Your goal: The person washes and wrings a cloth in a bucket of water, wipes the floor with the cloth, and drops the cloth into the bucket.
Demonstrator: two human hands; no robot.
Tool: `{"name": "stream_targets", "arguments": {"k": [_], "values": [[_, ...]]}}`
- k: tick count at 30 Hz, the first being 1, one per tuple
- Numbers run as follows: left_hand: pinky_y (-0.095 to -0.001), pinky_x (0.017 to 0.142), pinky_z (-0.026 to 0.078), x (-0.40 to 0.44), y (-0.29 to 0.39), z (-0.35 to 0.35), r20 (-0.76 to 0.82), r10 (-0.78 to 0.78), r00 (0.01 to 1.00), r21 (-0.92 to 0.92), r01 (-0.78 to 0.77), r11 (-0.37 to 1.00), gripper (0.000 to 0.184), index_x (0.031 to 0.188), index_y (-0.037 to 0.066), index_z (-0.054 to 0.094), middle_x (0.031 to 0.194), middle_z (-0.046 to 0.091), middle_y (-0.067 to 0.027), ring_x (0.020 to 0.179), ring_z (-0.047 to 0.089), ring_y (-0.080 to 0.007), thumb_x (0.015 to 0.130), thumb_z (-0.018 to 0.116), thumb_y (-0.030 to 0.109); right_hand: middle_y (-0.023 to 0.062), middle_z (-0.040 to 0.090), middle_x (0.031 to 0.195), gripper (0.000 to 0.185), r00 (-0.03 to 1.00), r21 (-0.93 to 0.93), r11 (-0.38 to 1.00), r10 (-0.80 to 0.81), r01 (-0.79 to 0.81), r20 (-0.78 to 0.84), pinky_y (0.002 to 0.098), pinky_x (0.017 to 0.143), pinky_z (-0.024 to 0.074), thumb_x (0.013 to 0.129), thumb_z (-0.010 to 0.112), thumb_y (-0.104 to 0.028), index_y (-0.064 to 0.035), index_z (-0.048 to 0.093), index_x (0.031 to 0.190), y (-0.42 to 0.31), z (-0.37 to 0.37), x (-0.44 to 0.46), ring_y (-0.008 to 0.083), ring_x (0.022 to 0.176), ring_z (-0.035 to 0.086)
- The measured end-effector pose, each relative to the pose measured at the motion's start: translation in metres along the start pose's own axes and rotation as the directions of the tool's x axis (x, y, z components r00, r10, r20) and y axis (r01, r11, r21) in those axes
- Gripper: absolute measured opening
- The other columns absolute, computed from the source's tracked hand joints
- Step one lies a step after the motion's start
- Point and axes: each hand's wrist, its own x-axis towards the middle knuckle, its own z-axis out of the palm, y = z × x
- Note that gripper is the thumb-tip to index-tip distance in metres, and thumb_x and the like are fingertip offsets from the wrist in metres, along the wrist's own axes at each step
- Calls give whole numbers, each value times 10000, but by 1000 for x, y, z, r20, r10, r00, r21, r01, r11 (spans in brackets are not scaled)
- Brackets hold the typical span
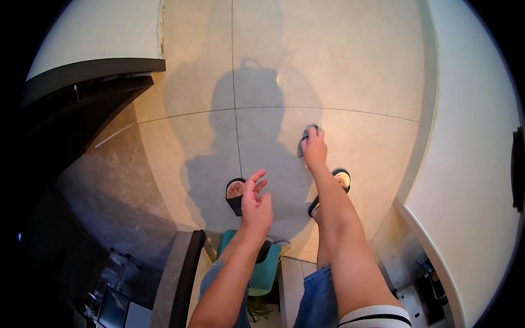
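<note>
A crumpled grey-green cloth [302, 145] is in my right hand [315, 146], whose fingers close around it. That arm is stretched forward over the tiled floor [355, 71]; I cannot tell whether the cloth touches the tiles. Nothing is in my left hand [257, 202], which hangs with its fingers apart and loosely bent, in front of my left sandal [234, 208]. My right sandal [313, 208] shows partly behind my right forearm.
White walls stand at right [470, 164] and upper left [104, 33]. A dark doorway or cabinet edge [93, 68] juts in at left. Close behind my legs is a teal seat or bin [265, 273], with a plant [258, 309] below. My shadow covers the middle tiles.
</note>
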Motion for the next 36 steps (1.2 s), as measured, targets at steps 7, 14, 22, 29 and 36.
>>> {"name": "stream_targets", "arguments": {"k": [7,14,22,29,36], "values": [[-264,952,442,6,-22,-28,-107,67,992,74,-59,996,504,1331,40,522,1203,555,-55,1148,542,-139,851,453,-99,160,509,1160,275,951,143,946,-303,291,67,497,729,545,878,608,-110,-97,535,1143,-107,69,9,388,936,615],[-257,926,456,10,-29,-39,-156,58,986,-67,-69,995,469,1308,73,558,1135,558,-5,1081,546,-98,865,487,-63,140,528,1150,186,782,-91,804,-535,587,319,447,708,564,931,528,-157,-104,548,1108,-98,78,-8,351,852,629],[-290,1015,413,6,-17,-38,-128,-63,990,-142,44,989,533,1329,30,515,1378,511,-63,1185,530,-181,818,463,-116,159,573,1048,266,999,254,967,33,-38,25,429,716,518,802,649,-103,-51,560,1047,-16,1,4,329,834,615],[-276,994,419,4,-16,-28,-100,-65,993,-171,48,984,544,1343,24,500,1390,507,-66,1193,531,-179,820,469,-124,131,556,926,210,872,387,916,270,-103,-408,380,809,466,794,653,-83,-45,551,972,24,-13,6,283,862,560],[-266,958,437,4,-11,-24,-87,-78,993,-147,65,987,559,1360,22,485,1402,499,-71,1196,538,-180,826,465,-140,189,496,1195,312,880,171,985,56,30,-472,457,965,397,824,682,-40,-67,547,1105,19,-15,15,368,1137,479]]}}
